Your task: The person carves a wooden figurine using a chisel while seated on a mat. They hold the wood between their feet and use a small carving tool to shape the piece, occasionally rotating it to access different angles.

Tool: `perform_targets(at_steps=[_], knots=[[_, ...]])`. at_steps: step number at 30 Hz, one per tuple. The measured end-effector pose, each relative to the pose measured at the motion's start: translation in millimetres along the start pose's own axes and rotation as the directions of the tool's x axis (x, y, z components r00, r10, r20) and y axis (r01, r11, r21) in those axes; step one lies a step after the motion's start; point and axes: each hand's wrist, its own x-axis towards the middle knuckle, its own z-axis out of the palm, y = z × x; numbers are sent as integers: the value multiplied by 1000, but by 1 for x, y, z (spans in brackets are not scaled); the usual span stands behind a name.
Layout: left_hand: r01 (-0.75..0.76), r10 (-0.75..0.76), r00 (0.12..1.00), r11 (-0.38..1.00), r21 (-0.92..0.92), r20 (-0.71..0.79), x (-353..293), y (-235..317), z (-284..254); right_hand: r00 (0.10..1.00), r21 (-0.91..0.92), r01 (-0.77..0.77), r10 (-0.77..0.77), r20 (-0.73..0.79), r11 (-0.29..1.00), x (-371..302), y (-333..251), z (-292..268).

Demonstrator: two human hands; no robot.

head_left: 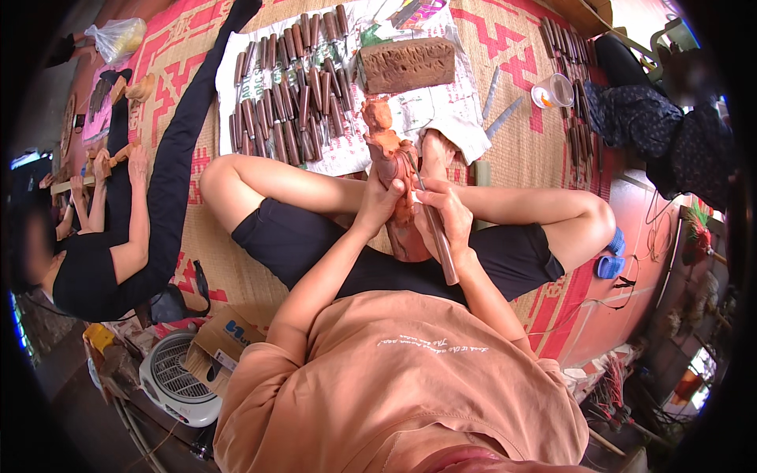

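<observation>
A reddish-brown carved wooden figure (382,140) stands tilted between my legs, its rounded top pointing away from me. My left hand (379,203) is closed around its left side, with the thumb lying on the carving. In my right hand (444,211) is a carving chisel with a long brown wooden handle (440,246). Its thin metal blade points up and left, against or very near the figure's right side. I cannot tell whether the edge is cutting in. The figure's lower end (408,241) rests down by my lap, partly hidden by my hands.
Many wooden-handled chisels (293,94) lie in rows on a white printed sack (229,102), beside a rough brown block (407,65) and a white cloth (465,140). More chisels (579,118) and a plastic cup (552,92) are at right. Another person (95,264) handles wood at left.
</observation>
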Motion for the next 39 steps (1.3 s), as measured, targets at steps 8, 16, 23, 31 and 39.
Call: perform_targets(at_steps=[8,16,23,31,39], knots=[[-3,3,1000,1000,-30,17,-2,10,2,984,0,-9,9,180,1000,-1,-5,-5],[-10,11,1000,1000,-22,11,-3,5,1,971,-36,-22,30,238,999,-1,-8,-7],[-28,28,999,999,19,19,-2,5,1,963,-64,7,10,269,998,8,-16,-8],[-99,99,995,995,-19,23,-2,14,5,973,23,-7,1,232,1000,6,-4,-7],[-56,51,996,997,62,73,-1,2,-3,986,83,7,-21,167,997,7,5,-5]])
